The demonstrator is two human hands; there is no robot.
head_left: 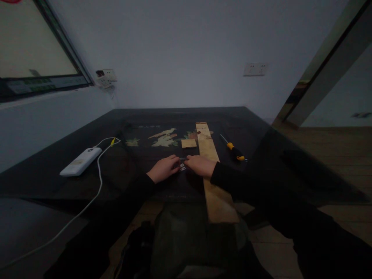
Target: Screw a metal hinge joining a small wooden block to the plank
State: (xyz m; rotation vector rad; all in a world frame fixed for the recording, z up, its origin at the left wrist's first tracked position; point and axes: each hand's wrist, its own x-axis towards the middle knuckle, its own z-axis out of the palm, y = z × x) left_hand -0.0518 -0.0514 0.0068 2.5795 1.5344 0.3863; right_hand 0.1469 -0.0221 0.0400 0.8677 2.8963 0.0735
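Note:
My left hand [164, 168] and my right hand [200, 165] meet low over the dark table, their fingers curled toward each other. Between the fingertips runs a thin, shiny metal piece [182, 158], pinched at both ends; its exact kind is too small to make out. Just below it, close to the left fingertips, lies a small pale metal plate with dark holes [182, 167], hinge-like in look. A long wooden board [209, 150] passes beneath my right wrist and sticks out past the table's near edge. Beyond the hands is a small square wooden piece [188, 143].
A yellow and black screwdriver [232, 148] lies right of the board. On the left, a white power bank [81, 161] trails a white cable [100, 174] over the table's near edge. The dark table [139, 114] stands against the wall, which carries sockets [255, 69].

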